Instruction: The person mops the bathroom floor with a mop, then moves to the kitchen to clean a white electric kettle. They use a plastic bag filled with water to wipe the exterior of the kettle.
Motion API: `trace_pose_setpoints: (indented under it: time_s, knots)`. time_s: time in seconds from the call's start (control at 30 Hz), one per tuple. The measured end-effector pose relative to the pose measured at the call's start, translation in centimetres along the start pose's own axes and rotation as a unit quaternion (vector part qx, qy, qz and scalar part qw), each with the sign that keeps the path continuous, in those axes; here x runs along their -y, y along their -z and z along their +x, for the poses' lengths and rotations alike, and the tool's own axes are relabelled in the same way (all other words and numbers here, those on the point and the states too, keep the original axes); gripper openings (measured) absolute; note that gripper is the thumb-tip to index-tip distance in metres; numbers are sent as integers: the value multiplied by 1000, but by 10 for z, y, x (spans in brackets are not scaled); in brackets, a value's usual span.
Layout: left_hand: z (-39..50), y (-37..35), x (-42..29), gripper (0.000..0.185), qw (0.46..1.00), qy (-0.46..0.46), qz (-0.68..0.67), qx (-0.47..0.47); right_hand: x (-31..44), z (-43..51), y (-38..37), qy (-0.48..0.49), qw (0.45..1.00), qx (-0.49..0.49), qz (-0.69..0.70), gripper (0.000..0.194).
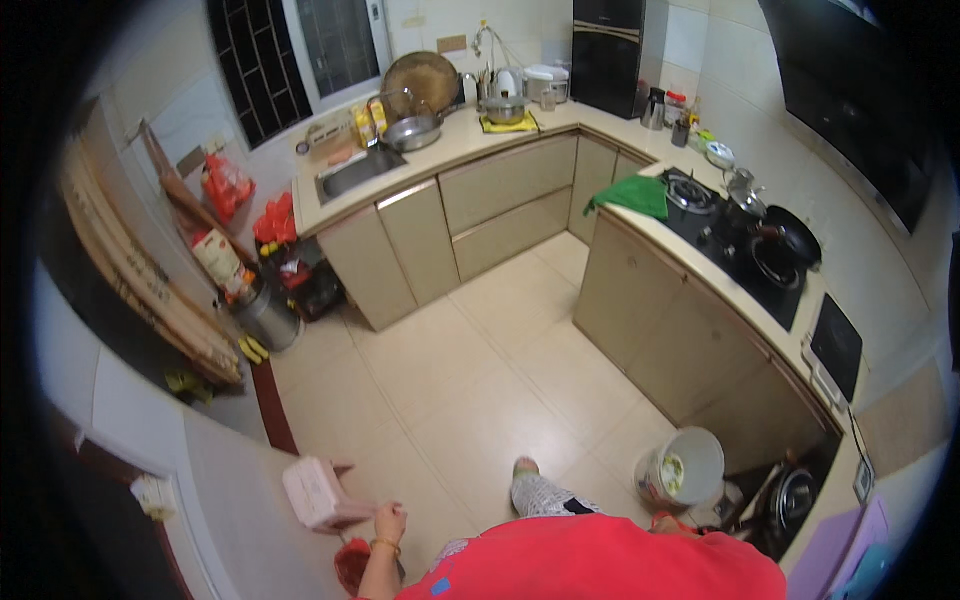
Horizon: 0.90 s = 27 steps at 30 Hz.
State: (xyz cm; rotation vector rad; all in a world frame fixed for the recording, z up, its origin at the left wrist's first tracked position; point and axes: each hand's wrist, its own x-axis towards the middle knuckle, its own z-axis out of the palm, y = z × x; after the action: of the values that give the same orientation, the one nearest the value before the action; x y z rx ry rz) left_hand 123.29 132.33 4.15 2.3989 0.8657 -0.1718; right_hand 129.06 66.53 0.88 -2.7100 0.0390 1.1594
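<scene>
My left hand [390,523], with a bracelet at the wrist, hangs low with its fingers curled in. Nothing shows inside it. In the picture it overlaps the edge of a pale pink plastic stool [311,491]; whether they touch is unclear. A dark red object [352,566] sits under the forearm. Only a small part of my right hand [664,524] shows past the red top [585,562], close to something red. What it holds is hidden. A white plastic bucket [705,469] with green and white scraps inside stands just beyond it.
A stove counter [712,277] runs along the right, bearing a black wok [791,236] and a green cloth [630,196]. Beyond the tiled floor [480,360] is a counter with a sink [360,174]. A metal bin [270,319] stands at left; pans [793,499] sit under the right counter.
</scene>
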Motion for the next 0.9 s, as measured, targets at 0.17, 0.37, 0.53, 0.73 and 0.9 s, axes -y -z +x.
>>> trace_pose_setpoints:
  time_s: [0.17,0.37,0.53,0.73,0.9]
  knots:
    - [91,16,-51,31,990,12,80,119,118,178,135,8,989,43,139,33]
    - [221,48,-111,23,991,111,-76,9,296,299,354,277,944,-139,115,32]
    - [357,54,-144,25,824,312,-454,135,379,388,497,216,830,150,491,37]
    - [537,35,-244,26,920,2,265,288,418,498,594,206,969,-127,48,34]
    - [708,46,-424,18,997,-58,14,46,439,598,728,159,924,-339,74,47]
